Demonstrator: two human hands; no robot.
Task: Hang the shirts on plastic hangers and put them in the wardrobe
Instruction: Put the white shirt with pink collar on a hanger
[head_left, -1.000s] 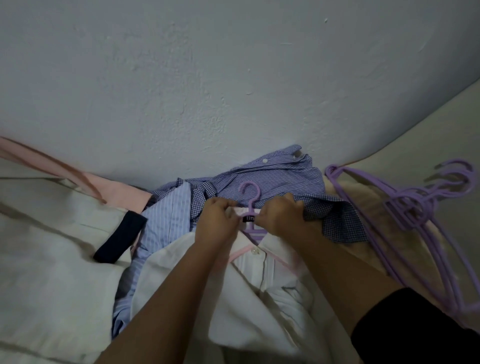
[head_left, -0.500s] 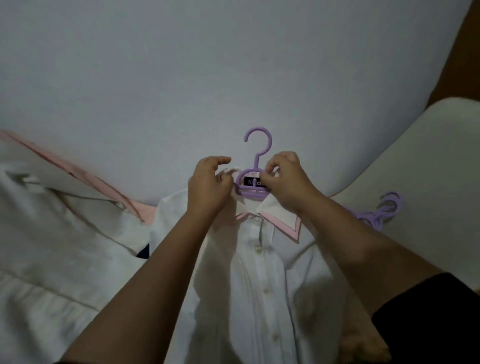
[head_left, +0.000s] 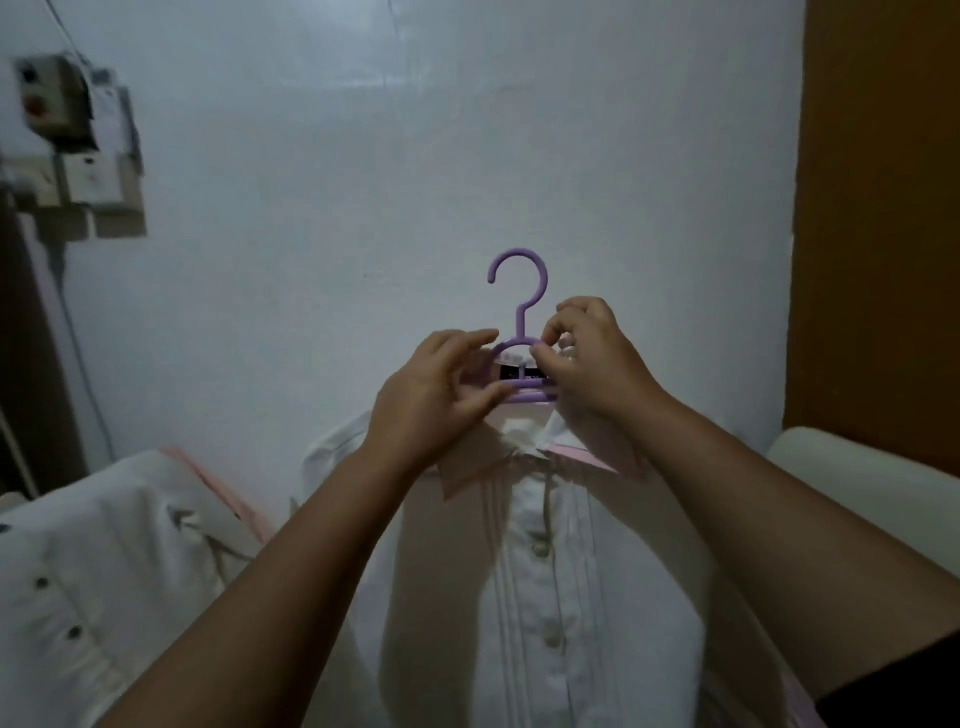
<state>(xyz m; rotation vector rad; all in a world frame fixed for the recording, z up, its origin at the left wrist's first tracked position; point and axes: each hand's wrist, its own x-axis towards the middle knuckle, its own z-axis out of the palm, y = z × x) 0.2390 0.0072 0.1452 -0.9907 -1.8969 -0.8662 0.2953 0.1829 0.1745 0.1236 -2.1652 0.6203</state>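
**Open wall above the hook, clutter crowding the edges**

The bare wall (head_left: 415, 156) is filling the centre and top of the frame, leaving open room above and on both sides of the purple hanger (head_left: 519, 291) hook. At the upper left, a switch box (head_left: 72, 150) is jutting from the wall with a cable trailing down. An orange-brown panel (head_left: 883, 208) is closing off the right edge. Both hands, left hand (head_left: 431, 400) and right hand (head_left: 592, 364), are crowding the hanger's neck, and the white shirt (head_left: 545, 597) is hanging below, blocking the lower centre. Another white garment (head_left: 104, 571) is taking up the lower left.
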